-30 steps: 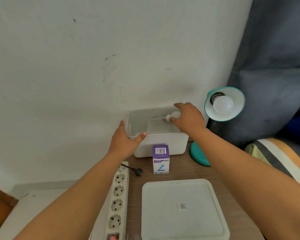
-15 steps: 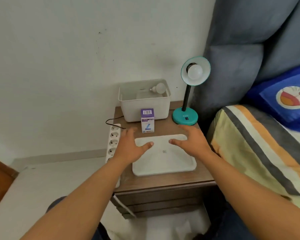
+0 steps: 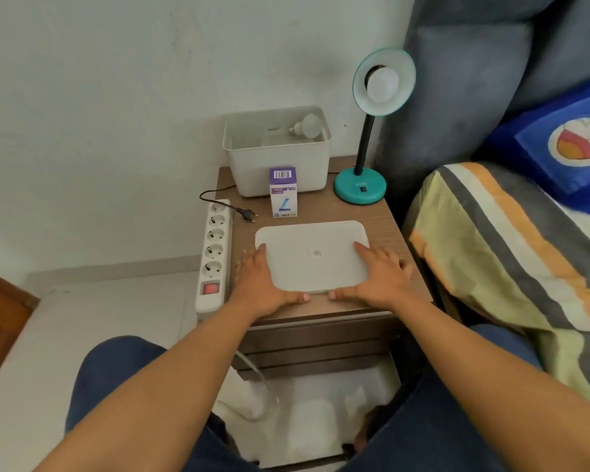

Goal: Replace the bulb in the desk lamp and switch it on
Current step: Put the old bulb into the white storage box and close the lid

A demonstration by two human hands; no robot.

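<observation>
Gripping lid (image 3: 312, 255) now, hands (image 3: 259, 281) lowered.

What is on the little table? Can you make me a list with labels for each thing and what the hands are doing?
lamp: teal desk lamp at the back right, bulb in lamp unlit
spare bulb: loose bulb lying inside the open white bin
bulb box: purple and white carton standing in front of the bin
lid: white lid flat on the bedside table
left hand: gripping the lid's left edge
right hand: gripping the lid's right edge
plug: lying on the table, not plugged into the power strip
</observation>
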